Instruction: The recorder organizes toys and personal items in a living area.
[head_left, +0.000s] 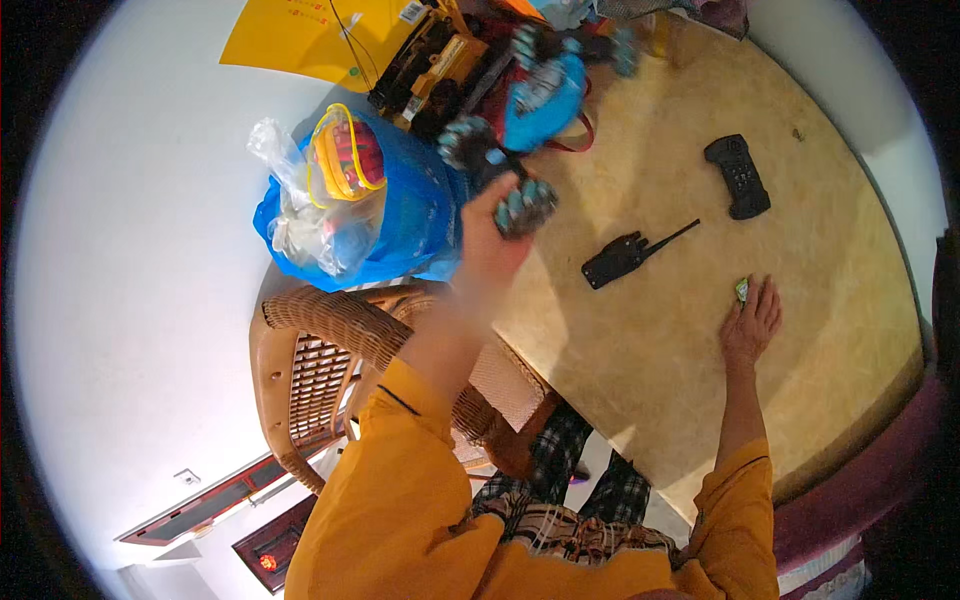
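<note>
A blue and black toy car (546, 105) with chunky grey-blue wheels is lifted and tilted above the table's left side, blurred by motion. My left hand (496, 229) grips it by its nearest wheel. My right hand (752, 322) lies palm down on the beige tabletop (645, 360), its fingers stretched forward. A small green and white object (742, 291) shows beside the index finger; whether it is pinched or only touched I cannot tell. Between my hands is a black walkie-talkie (619, 259) with its antenna pointing up and right. Farther right lies a black remote controller (738, 177).
A blue bag (420, 202) stuffed with plastic bags and a yellow pouch (345, 154) stands left of the table. Behind it are a yellow toy truck (442, 71) and a yellow sheet (300, 34). A wicker chair (337, 322) is below the bag. A wall borders the left side.
</note>
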